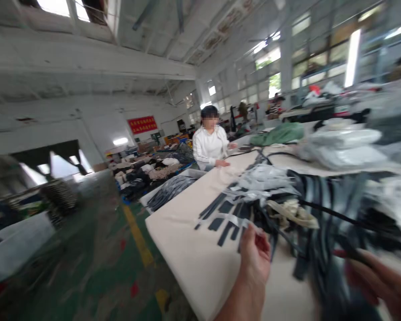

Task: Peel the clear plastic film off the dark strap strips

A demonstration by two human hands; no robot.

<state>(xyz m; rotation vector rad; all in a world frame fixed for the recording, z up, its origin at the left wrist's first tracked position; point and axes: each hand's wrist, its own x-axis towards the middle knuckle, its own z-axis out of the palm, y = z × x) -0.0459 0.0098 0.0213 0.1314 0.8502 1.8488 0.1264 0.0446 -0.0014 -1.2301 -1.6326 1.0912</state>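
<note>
My left hand (255,252) is over the cream table (183,223), fingers curled into a pinch. A small translucent bit shows at its fingertips, too unclear to name. Just beyond it lie short dark strips (227,232) and clear plastic pieces (265,178). Smeared by motion, my right hand (377,276) is at the lower right, its fingers bent around something dark with a red part beside it. That thing's kind is blurred. Long grey-black fabric strips (321,223) are heaped between and beyond my hands. A crumpled beige cloth strip (294,214) rests on the heap.
Across the table is a person in a white jacket (209,140), both hands near the tabletop. Plastic-wrapped bundles (347,147) and a green cloth (279,133) are on the right. A bin of dark strips (173,189) stands against the table's left side; green floor (116,254) lies beyond.
</note>
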